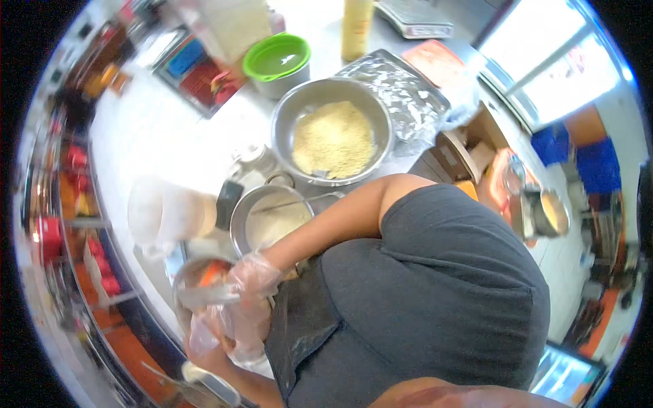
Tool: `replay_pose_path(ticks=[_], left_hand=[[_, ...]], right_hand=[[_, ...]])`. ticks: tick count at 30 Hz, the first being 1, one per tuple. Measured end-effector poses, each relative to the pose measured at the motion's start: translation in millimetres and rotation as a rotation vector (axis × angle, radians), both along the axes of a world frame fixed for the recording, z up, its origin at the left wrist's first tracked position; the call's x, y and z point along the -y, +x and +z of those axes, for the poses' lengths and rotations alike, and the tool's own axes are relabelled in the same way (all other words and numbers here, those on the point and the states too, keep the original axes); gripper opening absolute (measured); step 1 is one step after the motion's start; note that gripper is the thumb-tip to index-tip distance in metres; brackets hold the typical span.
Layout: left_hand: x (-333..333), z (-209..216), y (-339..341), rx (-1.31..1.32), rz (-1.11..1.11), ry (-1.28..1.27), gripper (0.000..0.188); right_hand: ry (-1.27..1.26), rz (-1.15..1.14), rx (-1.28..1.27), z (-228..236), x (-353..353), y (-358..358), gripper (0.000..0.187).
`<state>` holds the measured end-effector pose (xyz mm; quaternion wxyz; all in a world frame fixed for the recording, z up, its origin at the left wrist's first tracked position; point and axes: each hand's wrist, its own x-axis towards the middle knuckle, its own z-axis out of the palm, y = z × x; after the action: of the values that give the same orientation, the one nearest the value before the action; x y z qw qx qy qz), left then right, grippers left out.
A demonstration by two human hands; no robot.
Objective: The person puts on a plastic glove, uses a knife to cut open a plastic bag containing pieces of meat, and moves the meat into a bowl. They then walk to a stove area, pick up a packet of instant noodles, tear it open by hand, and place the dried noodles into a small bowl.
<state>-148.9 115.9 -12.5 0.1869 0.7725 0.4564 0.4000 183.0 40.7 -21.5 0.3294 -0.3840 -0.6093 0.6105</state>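
Both my hands wear clear plastic gloves and are close together at the lower left. My right hand (253, 277) reaches over the near rim of a metal bowl (182, 275) in which something orange (215, 272) shows. A pale grey flat strip (206, 296) runs out from its fingers; blur hides what it is. Just below, my left hand (221, 333) is bent inward, its fingers smeared by motion and glove plastic. Beside my right forearm stands a metal pot (239, 221) holding pale cream-coloured contents (275, 223) and a utensil's handle.
On the white table (163, 136), a large steel bowl (280, 146) holds yellow crumbly powder (333, 139). Around it are a green-rimmed container (277, 60), a yellow bottle (356, 30), a dark smeared tray (401, 92), a scale (418, 24) and a translucent jug (153, 211). Shelves line the left.
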Motion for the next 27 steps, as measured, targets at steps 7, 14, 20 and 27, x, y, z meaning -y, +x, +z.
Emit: replay_pose_path(ticks=[7,14,20,27], left_hand=[[-23.0,60.8,64.0,0.289,0.146,-0.189,0.057],[-60.8,23.8,46.7,0.285,-0.251,-0.056,0.040],[-10.6,42.4,121.1,0.123,-0.198,-0.116,0.069],[9.0,64.1,100.3,-0.370,0.257,-0.136,0.026]], right_hand=[[0.065,-0.224,0.213,-9.3,4.1,22.7,0.043],[0.045,-0.318,0.322,28.2,20.6,54.5,0.046],[0.556,-0.186,-0.077,-59.5,12.9,63.7,0.049],[-0.078,-0.404,0.445,28.8,32.7,59.1,0.043]])
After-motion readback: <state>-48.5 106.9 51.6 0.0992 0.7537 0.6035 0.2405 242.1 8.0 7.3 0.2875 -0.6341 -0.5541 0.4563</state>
